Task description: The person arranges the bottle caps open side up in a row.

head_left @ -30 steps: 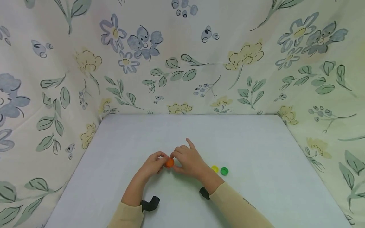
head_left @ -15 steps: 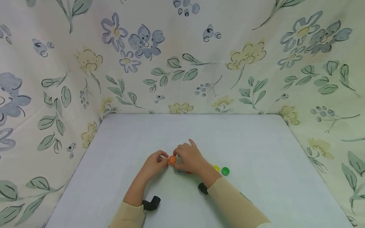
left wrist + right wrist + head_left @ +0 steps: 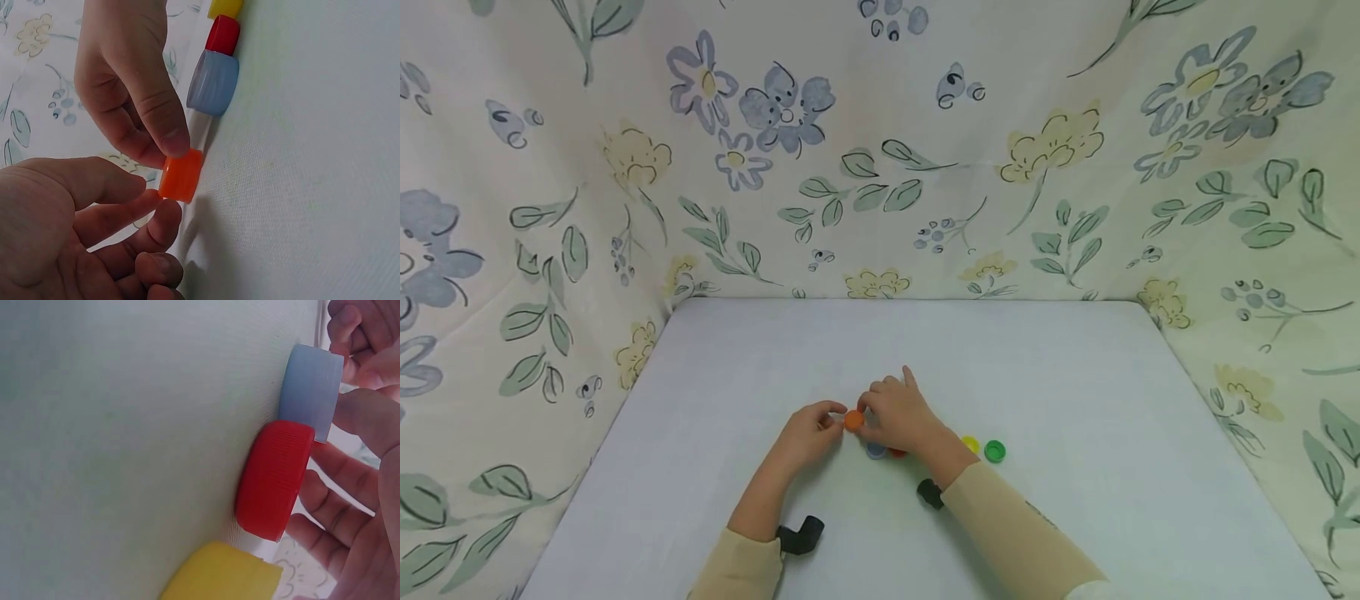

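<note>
An orange bottle cap is between the two hands over the white table. My right hand pinches it between thumb and finger, with another finger raised. Close on its left side is my left hand, fingers loosely bent. In the left wrist view the left thumb stands apart from the orange cap, and an index fingertip lies at its lower edge; whether they touch I cannot tell. Partly under the right hand lie a pale blue cap and a red cap, side by side.
A yellow cap and a green cap continue the row to the right of my right wrist. Black camera mounts sit on both wrists, the left mount low over the table. Floral cloth hangs behind and at the sides.
The orange cap has shifted slightly right and away from me; the left fingers have eased off it while the right hand pinches it. The blue and red caps have come into sight below the right hand.
</note>
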The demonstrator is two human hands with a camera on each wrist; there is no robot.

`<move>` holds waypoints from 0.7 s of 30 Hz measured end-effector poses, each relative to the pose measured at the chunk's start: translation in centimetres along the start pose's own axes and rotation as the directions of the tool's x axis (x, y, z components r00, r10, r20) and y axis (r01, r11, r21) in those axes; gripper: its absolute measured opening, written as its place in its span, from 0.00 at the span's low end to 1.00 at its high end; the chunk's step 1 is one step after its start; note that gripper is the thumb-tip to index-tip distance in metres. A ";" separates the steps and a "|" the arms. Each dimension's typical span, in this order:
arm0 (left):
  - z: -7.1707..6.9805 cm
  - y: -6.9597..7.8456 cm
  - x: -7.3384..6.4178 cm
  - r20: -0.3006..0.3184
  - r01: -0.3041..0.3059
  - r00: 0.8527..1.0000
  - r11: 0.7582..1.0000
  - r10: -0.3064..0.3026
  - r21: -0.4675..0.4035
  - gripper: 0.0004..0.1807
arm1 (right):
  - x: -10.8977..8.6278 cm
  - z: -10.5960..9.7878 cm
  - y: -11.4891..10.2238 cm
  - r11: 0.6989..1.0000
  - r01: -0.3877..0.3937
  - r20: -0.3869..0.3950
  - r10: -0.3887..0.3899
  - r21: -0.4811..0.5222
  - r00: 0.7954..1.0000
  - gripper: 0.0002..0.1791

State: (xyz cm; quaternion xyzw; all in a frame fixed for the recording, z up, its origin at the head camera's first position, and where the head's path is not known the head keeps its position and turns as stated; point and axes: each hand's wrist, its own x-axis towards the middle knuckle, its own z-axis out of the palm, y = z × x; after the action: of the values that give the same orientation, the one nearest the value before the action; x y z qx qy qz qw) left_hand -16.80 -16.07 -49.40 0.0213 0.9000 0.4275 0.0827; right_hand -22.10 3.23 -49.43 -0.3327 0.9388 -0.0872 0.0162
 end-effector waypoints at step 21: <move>-0.2 0.7 -0.6 -0.048 -0.085 0.995 0.995 0.087 0.050 0.16 | -1.4 -1.5 0.2 0.995 -0.065 0.023 0.063 0.072 0.998 0.18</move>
State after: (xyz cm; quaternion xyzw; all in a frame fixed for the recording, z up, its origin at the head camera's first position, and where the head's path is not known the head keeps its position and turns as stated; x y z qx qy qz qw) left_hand -16.25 -15.87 -48.60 0.0511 0.9100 0.4094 0.0410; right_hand -21.31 4.48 -47.98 -0.3024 0.9450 -0.1175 0.0408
